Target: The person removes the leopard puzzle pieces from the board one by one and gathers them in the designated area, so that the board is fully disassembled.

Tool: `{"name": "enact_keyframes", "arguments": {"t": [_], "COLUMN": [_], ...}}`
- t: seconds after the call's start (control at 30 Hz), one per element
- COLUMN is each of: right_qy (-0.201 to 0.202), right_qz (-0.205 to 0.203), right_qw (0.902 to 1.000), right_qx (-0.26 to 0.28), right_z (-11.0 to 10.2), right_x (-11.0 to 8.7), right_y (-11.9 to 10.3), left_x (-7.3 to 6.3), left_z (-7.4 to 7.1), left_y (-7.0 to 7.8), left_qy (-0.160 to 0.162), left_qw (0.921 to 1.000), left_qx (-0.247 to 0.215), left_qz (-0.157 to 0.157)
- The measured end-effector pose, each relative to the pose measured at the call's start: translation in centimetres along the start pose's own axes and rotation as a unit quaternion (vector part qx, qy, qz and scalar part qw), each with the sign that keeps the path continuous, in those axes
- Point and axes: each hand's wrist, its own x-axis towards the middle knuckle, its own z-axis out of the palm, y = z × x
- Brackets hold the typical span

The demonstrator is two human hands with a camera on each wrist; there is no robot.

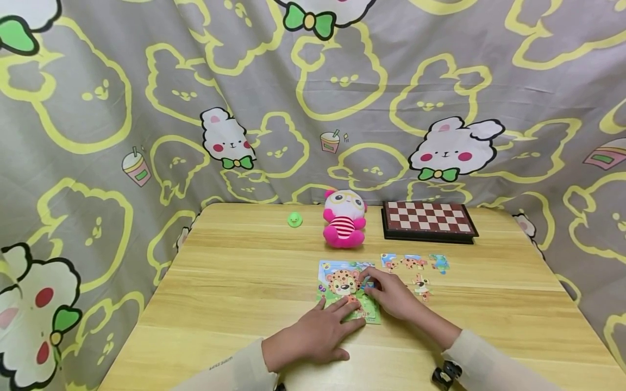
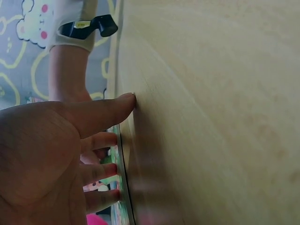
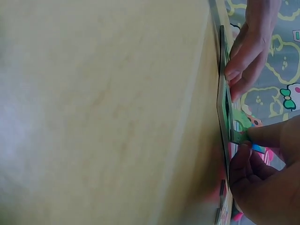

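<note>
A jigsaw puzzle board (image 1: pixel 329 266) with a cartoon leopard picture lies flat on the wooden table. My left hand (image 1: pixel 320 332) rests on its lower part, fingers spread and straight. In the left wrist view, the left thumb (image 2: pixel 101 115) reaches down beside the board to the tabletop. At the board's right side, my right hand (image 1: pixel 393 293) pinches a small green-and-blue puzzle piece (image 3: pixel 239 136) between thumb and index finger. The right wrist view shows that piece tilted over the board's edge. Fingers hide part of the picture.
Loose puzzle pieces lie right of the board, among them a blue one (image 1: pixel 439 263) and a spotted one (image 1: pixel 421 285). Behind stand a pink plush panda (image 1: pixel 344 220), a small green duck (image 1: pixel 294 219) and a checkered board-game box (image 1: pixel 430 220). A patterned curtain (image 1: pixel 274 179) hangs behind the table.
</note>
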Motion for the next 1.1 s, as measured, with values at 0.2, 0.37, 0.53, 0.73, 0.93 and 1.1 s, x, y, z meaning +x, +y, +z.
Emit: {"name": "enact_keyframes", "arguments": {"t": [0.2, 0.37, 0.53, 0.73, 0.93, 1.1], "right_qy": [0.027, 0.033, 0.033, 0.036, 0.04, 0.036], "right_qz": [0.023, 0.034, 0.035, 0.033, 0.033, 0.046], "right_qw": [0.9991, 0.9985, 0.9986, 0.9985, 0.9982, 0.9977], "right_qx": [0.024, 0.027, 0.025, 0.026, 0.03, 0.036], "right_z": [-0.5, -1.3, -1.9, -2.9, -3.9, -4.7], "right_x": [0.1, 0.2, 0.0, -0.3, -0.6, -1.1], "right_y": [-0.3, -0.4, 0.1, 0.4, 1.1, 1.7], "left_x": [-0.1, -0.1, -0.1, 0.0, 0.0, 0.0], "left_z": [-0.1, -0.1, 0.0, 0.0, 0.1, 0.1], "left_y": [0.2, 0.2, 0.3, 0.3, 0.2, 0.2], "left_qy": [0.003, 0.003, 0.002, 0.0, 0.002, 0.004], "left_qw": [1.0, 1.0, 1.0, 0.9999, 0.9999, 0.9999], "left_qx": [0.006, 0.003, 0.001, -0.006, -0.012, -0.011], "left_qz": [-0.003, -0.006, -0.009, -0.008, -0.006, -0.004]}}
